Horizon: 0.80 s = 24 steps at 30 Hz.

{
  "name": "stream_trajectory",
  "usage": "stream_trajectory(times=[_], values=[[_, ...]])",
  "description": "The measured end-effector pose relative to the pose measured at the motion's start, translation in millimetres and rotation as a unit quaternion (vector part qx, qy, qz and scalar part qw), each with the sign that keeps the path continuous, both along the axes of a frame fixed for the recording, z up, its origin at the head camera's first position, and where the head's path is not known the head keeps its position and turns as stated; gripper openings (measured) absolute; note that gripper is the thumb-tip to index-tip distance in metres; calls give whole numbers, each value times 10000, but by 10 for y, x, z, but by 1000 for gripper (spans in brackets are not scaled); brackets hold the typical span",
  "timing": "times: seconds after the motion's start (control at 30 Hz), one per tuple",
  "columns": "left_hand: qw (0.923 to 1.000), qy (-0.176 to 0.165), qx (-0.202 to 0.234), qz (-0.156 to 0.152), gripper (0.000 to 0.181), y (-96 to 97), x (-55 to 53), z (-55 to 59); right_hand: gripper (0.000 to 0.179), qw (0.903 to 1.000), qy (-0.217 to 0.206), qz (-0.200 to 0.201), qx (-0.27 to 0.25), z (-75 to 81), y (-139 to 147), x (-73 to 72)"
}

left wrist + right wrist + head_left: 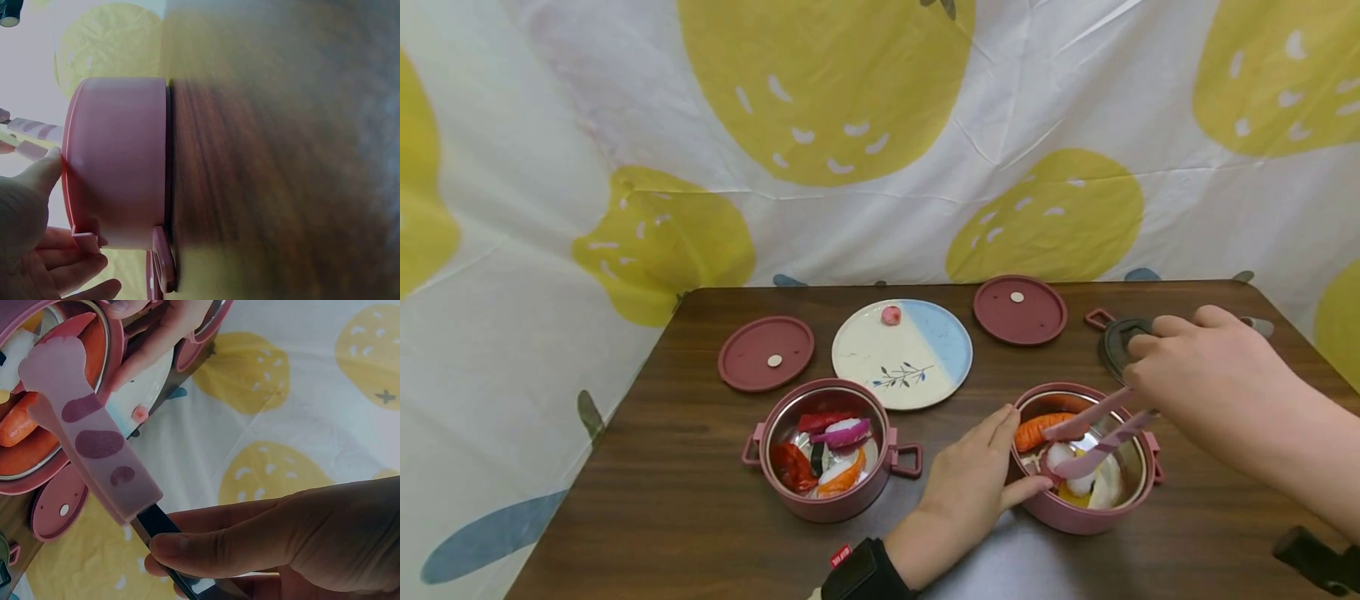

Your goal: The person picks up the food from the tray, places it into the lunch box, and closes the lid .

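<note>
My right hand [1210, 367] grips pink tongs [100, 434] with paw-shaped tips, thumb pressed on their dark handle. The tips reach down into the right pink pot [1078, 521], among toy food pieces. Inside that pot lie an orange carrot-like piece [1037, 429], white and pinkish pieces, and a yellow one partly covered. My left hand [966, 467] rests against the same pot's left side. Its thumb [47, 169] touches the rim and its extended fingers lie by the side handle [86, 242]. I cannot tell whether the tongs pinch a piece.
A second pink pot [820, 508] at left holds red, purple, orange and dark pieces. Behind are a white-and-blue plate [865, 362] with a small pink round piece [891, 315], and two dark pink lids [766, 354] [1020, 310]. A dark green pan-like item [1116, 346] is partly hidden by my right hand.
</note>
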<state>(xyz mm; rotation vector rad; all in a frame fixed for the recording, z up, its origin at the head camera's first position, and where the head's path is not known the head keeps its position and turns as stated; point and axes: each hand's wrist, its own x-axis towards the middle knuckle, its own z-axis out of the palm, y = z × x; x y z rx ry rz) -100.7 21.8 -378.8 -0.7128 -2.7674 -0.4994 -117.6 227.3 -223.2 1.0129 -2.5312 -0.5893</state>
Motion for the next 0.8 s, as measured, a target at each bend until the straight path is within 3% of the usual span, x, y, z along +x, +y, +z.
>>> stream_trajectory(times=[0.37,0.5,0.8], values=[[9999,136,-18,-8,75,0,1,-13,32,9999,-29,-4,-139,83,92,19],[9999,153,-34,-5,75,1,3,-13,34,9994,189,156,-230,128,94,50],[10000,-23,-32,7,75,5,-4,-6,33,9984,512,44,-250,231,30,53]])
